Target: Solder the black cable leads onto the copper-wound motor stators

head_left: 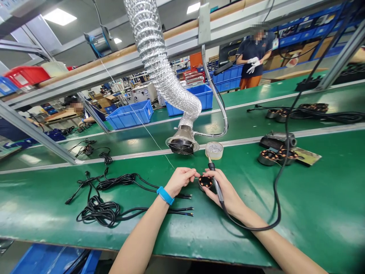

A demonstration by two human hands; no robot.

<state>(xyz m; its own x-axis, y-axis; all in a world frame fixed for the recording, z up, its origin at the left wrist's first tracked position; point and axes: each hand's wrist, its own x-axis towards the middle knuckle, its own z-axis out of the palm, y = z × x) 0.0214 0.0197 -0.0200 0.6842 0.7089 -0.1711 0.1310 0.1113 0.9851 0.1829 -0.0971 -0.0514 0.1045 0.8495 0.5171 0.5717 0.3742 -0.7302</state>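
Over the green bench [242,247], we hold a small dark ring [205,182] in our right hand [225,190], its round rim studded with orange-copper windings about a black middle. The same hand grips a soldering iron [217,187], its tip at the pale dish [214,150]. Our left hand [181,179] pinches a thin pale wire [196,178] beside the ring
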